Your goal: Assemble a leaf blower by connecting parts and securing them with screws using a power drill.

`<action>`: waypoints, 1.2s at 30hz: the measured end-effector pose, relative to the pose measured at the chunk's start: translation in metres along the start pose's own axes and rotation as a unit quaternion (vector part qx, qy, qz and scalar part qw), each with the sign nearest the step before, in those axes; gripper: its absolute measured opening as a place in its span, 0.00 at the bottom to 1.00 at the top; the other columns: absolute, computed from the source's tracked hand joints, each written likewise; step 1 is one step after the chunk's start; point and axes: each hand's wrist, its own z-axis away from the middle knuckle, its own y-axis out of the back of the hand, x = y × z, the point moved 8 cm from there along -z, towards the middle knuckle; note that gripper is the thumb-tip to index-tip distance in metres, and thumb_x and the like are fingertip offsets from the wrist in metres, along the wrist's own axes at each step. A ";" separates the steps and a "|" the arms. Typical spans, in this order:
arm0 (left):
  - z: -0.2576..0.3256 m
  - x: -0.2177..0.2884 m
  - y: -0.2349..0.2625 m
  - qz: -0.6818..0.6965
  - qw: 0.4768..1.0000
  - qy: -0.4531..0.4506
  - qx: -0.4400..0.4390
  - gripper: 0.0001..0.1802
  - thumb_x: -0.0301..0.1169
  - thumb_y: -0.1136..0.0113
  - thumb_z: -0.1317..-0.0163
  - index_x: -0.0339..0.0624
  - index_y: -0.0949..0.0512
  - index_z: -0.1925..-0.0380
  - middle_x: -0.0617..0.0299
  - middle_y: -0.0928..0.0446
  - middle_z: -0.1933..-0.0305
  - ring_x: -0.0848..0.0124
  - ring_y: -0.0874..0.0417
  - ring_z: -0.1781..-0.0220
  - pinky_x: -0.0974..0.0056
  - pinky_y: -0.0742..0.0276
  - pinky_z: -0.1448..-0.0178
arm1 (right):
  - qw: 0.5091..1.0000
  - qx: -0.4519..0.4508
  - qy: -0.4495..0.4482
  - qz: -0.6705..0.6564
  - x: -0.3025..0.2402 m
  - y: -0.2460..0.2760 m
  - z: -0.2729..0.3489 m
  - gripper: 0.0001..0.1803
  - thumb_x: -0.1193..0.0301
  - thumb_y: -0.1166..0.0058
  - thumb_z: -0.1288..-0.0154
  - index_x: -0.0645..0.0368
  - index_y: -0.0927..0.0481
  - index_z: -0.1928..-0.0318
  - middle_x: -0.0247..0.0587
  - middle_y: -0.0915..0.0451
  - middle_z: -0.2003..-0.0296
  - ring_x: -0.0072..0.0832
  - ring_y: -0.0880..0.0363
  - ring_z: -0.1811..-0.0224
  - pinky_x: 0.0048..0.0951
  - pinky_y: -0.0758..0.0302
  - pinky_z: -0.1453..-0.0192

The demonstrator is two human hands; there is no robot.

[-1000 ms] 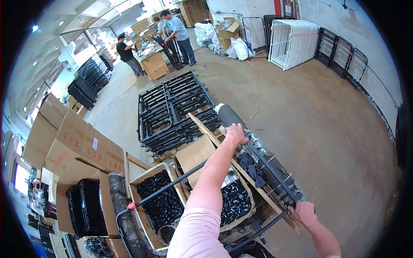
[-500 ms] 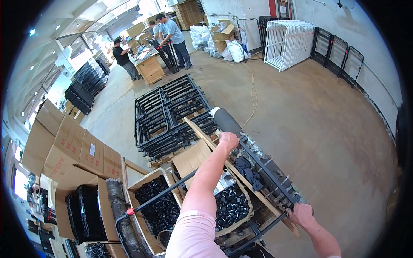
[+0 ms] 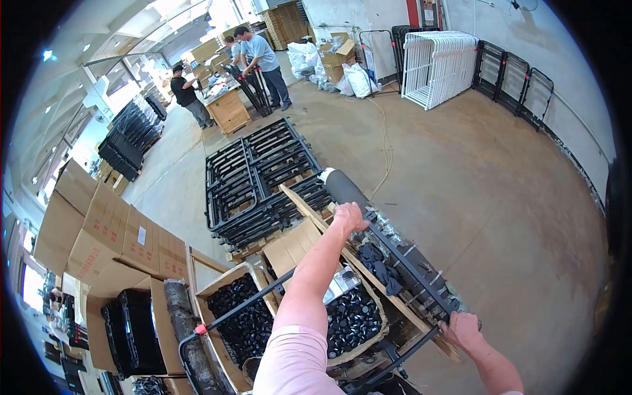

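My left hand (image 3: 350,217) is closed around the far corner of a black metal tube frame (image 3: 409,264). Near the opposite end of the same bar, my right hand (image 3: 462,328) grips the frame with bent fingers. One side tube runs left under my left forearm to a red clip (image 3: 200,329) and a rounded corner. Below the frame lie small, shiny black plastic parts (image 3: 240,313) in an open box, with similar black parts (image 3: 352,322) in a second box. A dark cloth (image 3: 380,268) rests beside the bar.
A stack of black metal frames (image 3: 263,178) lies on a pallet ahead. A dark roll (image 3: 345,187) and a wooden plank (image 3: 304,209) extend beyond my left hand. Cardboard boxes (image 3: 108,230) stand left. White frames (image 3: 438,69) line the wall. Several people work at a wooden crate (image 3: 228,112).
The view has shifted very slightly. Both hands keep their grip on the frame, which stays almost where it was.
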 end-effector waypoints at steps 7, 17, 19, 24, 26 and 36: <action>-0.001 -0.027 -0.030 0.021 0.994 -0.027 -0.100 0.31 0.56 0.46 0.25 0.40 0.13 0.44 0.51 0.14 0.38 0.53 0.12 0.37 0.49 0.16 0.40 | 1.000 -0.004 0.011 -0.009 -0.011 0.005 -0.007 0.27 0.48 0.40 0.32 0.65 0.17 0.67 0.58 0.14 0.73 0.53 0.12 0.68 0.53 0.18 0.59; 0.000 -0.007 -0.012 0.025 0.997 -0.018 -0.073 0.31 0.54 0.44 0.27 0.38 0.14 0.43 0.49 0.16 0.37 0.55 0.14 0.35 0.51 0.18 0.38 | 1.000 -0.006 0.006 0.001 -0.007 0.011 -0.003 0.27 0.48 0.37 0.33 0.65 0.18 0.65 0.57 0.15 0.74 0.53 0.12 0.68 0.53 0.17 0.61; -0.003 0.004 -0.006 0.031 0.996 0.015 -0.086 0.30 0.53 0.42 0.28 0.38 0.14 0.43 0.48 0.16 0.36 0.55 0.13 0.36 0.51 0.18 0.38 | 1.000 -0.009 -0.003 0.003 -0.003 0.009 0.001 0.27 0.48 0.37 0.33 0.65 0.18 0.65 0.57 0.14 0.74 0.53 0.12 0.68 0.54 0.17 0.61; -0.002 -0.009 -0.018 0.027 0.990 -0.015 -0.140 0.32 0.55 0.40 0.29 0.37 0.15 0.42 0.47 0.17 0.35 0.53 0.13 0.36 0.51 0.20 0.37 | 1.000 -0.008 0.006 -0.004 -0.004 0.005 -0.004 0.27 0.48 0.38 0.33 0.65 0.18 0.64 0.57 0.14 0.73 0.53 0.12 0.68 0.53 0.17 0.61; 0.001 -0.010 -0.006 0.047 0.996 0.008 -0.072 0.33 0.55 0.42 0.28 0.37 0.15 0.42 0.47 0.17 0.35 0.53 0.14 0.35 0.49 0.21 0.35 | 1.000 -0.010 0.002 0.005 -0.002 0.003 -0.004 0.27 0.48 0.39 0.32 0.65 0.17 0.64 0.58 0.14 0.73 0.53 0.12 0.68 0.53 0.17 0.61; 0.001 -0.006 -0.020 0.050 0.996 -0.015 -0.078 0.35 0.62 0.47 0.26 0.41 0.13 0.45 0.49 0.15 0.38 0.54 0.14 0.36 0.51 0.19 0.36 | 1.000 0.003 0.009 0.003 -0.001 -0.001 -0.001 0.27 0.48 0.39 0.33 0.65 0.17 0.64 0.58 0.14 0.73 0.52 0.12 0.69 0.52 0.17 0.62</action>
